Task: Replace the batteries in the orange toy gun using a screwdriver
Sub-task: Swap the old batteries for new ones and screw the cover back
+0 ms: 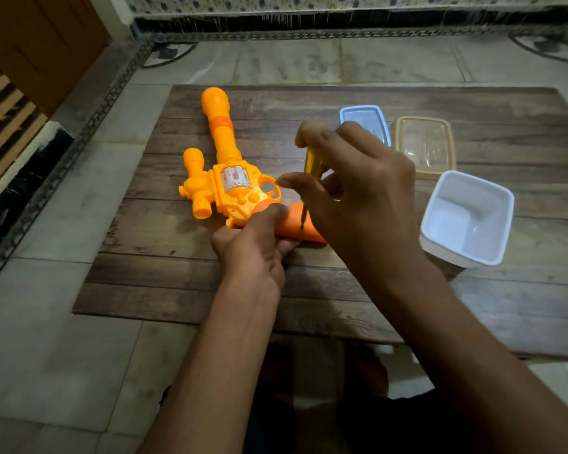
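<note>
Both hands are at work near the middle of the frame: the right hand (pixel 358 185) has its grip closed around the yellow handle of a screwdriver (pixel 310 168), fingers and thumb curled about it, and the tool stands nearly upright with its dark shaft pointing down so that the tip touches the orange handle of the toy gun (pixel 230 178). The left hand (pixel 253 247) comes in from below and holds that handle, its grip wrapped round the part nearest the person, with the thumb lying along the top by the trigger guard. The toy gun lies flat on a board with a dark wood-plank pattern (pixel 177 283), which serves as the table and rests on a pale tiled floor (pixel 63 355); its long barrel points toward the upper left of the frame, ending in a rounded muzzle, and a shorter rounded piece sticks out on its left side. A silvery patterned panel shows on the body just ahead of the trigger. To the right of the hands, three containers sit on the board: a clear tub with a blue rim (pixel 348 113) partly hidden behind the right hand, a clear tub with a tan rim (pixel 450 149) just beside it, and a white square tub (pixel 469 221) nearer the lower right, close to the tan one. Along the top of the frame runs a patterned wall border, and a brown wooden door stands at the upper left.
</note>
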The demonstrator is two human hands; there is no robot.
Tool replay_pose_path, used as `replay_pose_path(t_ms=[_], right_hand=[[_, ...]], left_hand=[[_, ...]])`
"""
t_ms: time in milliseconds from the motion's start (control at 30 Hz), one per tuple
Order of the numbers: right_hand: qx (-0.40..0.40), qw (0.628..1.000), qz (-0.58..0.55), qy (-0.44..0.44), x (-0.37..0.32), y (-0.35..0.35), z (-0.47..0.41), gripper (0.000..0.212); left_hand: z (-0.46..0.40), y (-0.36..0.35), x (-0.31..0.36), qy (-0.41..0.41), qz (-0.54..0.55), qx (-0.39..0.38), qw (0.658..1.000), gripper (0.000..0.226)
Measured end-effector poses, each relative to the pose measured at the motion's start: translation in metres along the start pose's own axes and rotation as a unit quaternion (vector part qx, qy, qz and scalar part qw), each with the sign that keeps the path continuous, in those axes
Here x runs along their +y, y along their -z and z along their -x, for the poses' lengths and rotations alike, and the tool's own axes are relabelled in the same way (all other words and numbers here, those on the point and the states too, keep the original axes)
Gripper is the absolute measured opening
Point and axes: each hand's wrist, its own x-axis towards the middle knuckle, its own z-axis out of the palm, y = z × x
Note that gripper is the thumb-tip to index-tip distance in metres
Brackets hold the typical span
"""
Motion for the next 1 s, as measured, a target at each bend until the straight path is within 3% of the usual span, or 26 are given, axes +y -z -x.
replay_pose_path(t_ms=[133,267,433,567,800,900,1000], right_hand=[[-0.049,0.995,-0.092,-0.006,0.004,0.001,-0.002,0.028],[-0.119,0.965,-0.228,-0.047,0.015,0.012,-0.003,0.035],[-0.101,0.977,-0.188,-0.013,0.015,0.01,-0.005,0.039],[-0.049,0.993,-0.105,0.018,0.01,0.005,-0.007,0.032],[0.035,0.999,-0.003,0.012,0.005,-0.002,0.005,0.034],[0.036,0.999,-0.003,0.012,0.007,-0.003,0.005,0.033],[-0.003,0.997,-0.072,0.001,0.012,0.002,0.003,0.028]], left_hand=[[0.0,0.0,0.0,-0.011,0.006,-0.004,1.0,0.048],[0.006,0.001,0.001,0.005,0.019,-0.015,1.0,0.037],[0.003,0.001,0.0,0.003,0.019,-0.02,1.0,0.048],[0.004,0.001,0.001,0.004,0.018,-0.023,1.0,0.032],[0.006,0.0,0.002,-0.004,0.014,-0.012,1.0,0.048],[0.006,0.0,0.001,-0.001,0.017,-0.009,1.0,0.042],[0.005,0.0,0.001,0.007,0.019,-0.014,1.0,0.038]])
